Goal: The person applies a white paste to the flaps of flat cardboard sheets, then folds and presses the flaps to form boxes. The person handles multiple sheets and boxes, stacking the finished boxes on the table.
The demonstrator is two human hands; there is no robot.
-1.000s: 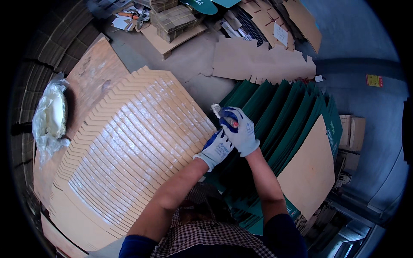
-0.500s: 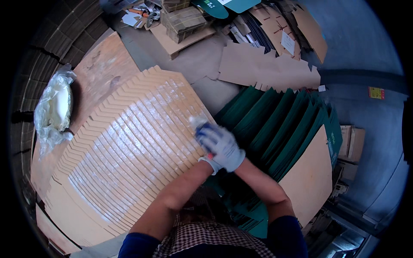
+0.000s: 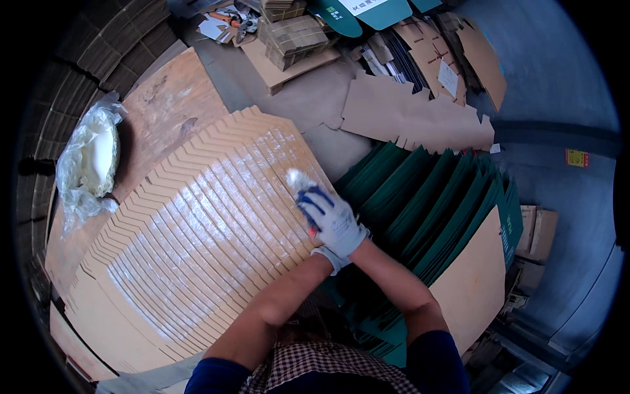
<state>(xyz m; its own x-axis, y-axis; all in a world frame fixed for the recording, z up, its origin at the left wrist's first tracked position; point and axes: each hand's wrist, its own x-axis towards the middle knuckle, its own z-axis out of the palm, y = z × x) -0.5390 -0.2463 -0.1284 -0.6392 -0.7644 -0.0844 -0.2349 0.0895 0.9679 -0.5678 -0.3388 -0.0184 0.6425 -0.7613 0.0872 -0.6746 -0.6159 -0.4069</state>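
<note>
My right hand (image 3: pixel 336 226), in a white glove with blue fingertips, is closed around a brush (image 3: pixel 300 178). The brush has pale bristles, and a bit of red shows below the fingers. Its bristles are at the right part of a fanned stack of tan cardboard sheets (image 3: pixel 147 177). A glossy white wet coating covers the exposed strips of those sheets. My left hand (image 3: pixel 333 260) is crossed beneath the right one; only its glove cuff shows, and its fingers are hidden.
Green folded cardboard pieces (image 3: pixel 420 190) stand in a fanned row to the right, beside a tan board (image 3: pixel 469 282). A plastic-lined tub of white paste (image 3: pixel 100 157) sits on the wooden board (image 3: pixel 170 92) at left. Bundled cardboard (image 3: pixel 292 39) is stacked at the back.
The whole view has shifted slightly, with the sheets now lower and further right. Against them, my right hand and the brush have moved a little away and leftward. The brush looks less blurred.
</note>
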